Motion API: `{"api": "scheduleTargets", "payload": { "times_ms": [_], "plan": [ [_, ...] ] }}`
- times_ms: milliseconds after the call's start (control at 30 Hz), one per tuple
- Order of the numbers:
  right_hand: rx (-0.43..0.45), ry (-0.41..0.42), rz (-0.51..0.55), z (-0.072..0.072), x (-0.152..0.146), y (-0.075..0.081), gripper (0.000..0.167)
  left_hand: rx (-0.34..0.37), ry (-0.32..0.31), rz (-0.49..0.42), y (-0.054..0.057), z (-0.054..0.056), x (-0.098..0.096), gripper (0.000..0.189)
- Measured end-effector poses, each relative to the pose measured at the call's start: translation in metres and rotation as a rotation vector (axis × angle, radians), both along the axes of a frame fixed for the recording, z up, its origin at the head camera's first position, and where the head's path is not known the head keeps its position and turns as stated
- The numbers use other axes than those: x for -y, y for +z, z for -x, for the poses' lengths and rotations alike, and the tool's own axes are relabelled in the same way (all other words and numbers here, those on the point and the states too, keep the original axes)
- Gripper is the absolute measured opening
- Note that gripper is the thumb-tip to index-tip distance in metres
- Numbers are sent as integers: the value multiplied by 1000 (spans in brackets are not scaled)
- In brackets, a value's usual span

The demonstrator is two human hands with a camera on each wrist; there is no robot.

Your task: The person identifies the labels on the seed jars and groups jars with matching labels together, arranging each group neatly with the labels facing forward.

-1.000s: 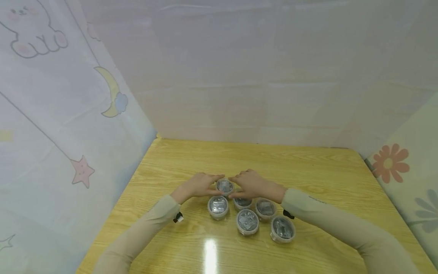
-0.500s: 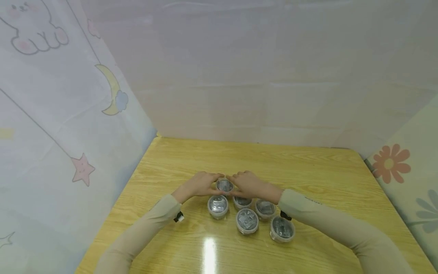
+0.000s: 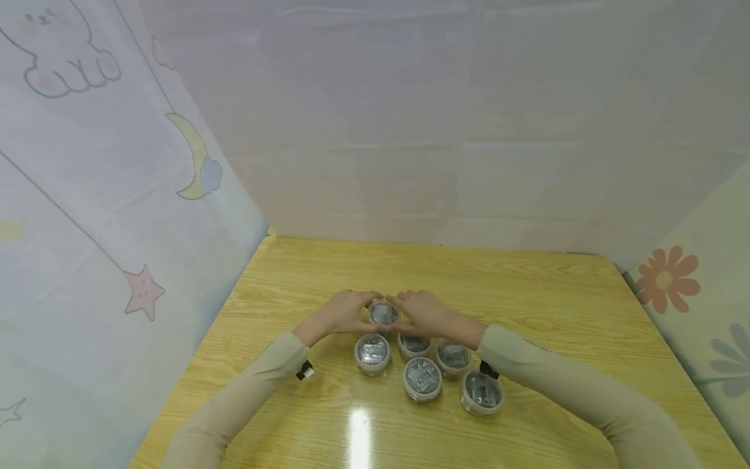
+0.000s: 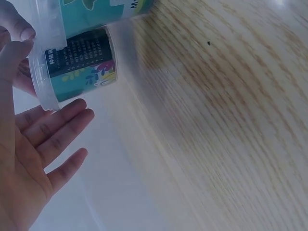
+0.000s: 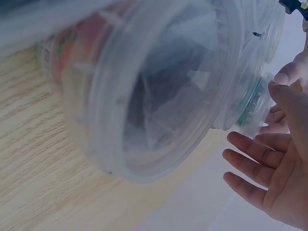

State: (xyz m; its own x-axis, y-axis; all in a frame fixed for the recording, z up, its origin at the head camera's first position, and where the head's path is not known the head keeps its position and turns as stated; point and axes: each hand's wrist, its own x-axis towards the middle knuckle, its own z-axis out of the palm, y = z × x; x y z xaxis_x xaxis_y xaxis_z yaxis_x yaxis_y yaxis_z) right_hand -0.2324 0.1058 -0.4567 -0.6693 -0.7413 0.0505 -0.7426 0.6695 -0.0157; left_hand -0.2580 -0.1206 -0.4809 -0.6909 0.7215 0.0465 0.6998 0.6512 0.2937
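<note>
Gripping a round teal tub (image 3: 383,312) by its translucent plastic lid (image 4: 44,86), between left hand (image 3: 342,314) and right hand (image 3: 430,315), outer fingers (image 5: 246,165) spread, beyond clustered clear-lidded tubs (image 3: 423,378) on wood-grained tabletop (image 3: 293,417).

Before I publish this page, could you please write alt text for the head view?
A person's left hand and right hand hold the farthest tub of six, all round and clear-lidded, on a wooden table. The other five tubs stand clustered nearer the person. A pale backdrop rises behind.
</note>
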Motion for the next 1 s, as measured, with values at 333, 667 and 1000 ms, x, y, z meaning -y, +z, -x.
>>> {"api": "scheduleTargets", "payload": {
  "times_ms": [333,667,1000],
  "plan": [
    [24,-6,109,-2,-3,9,65,70,28,-92,4,2,2,77],
    [41,0,188,5,-6,5,69,79,27,-162,11,2,4,75],
    [141,-26,277,5,-11,11,76,99,22,-192,21,3,2,73]
  ]
}}
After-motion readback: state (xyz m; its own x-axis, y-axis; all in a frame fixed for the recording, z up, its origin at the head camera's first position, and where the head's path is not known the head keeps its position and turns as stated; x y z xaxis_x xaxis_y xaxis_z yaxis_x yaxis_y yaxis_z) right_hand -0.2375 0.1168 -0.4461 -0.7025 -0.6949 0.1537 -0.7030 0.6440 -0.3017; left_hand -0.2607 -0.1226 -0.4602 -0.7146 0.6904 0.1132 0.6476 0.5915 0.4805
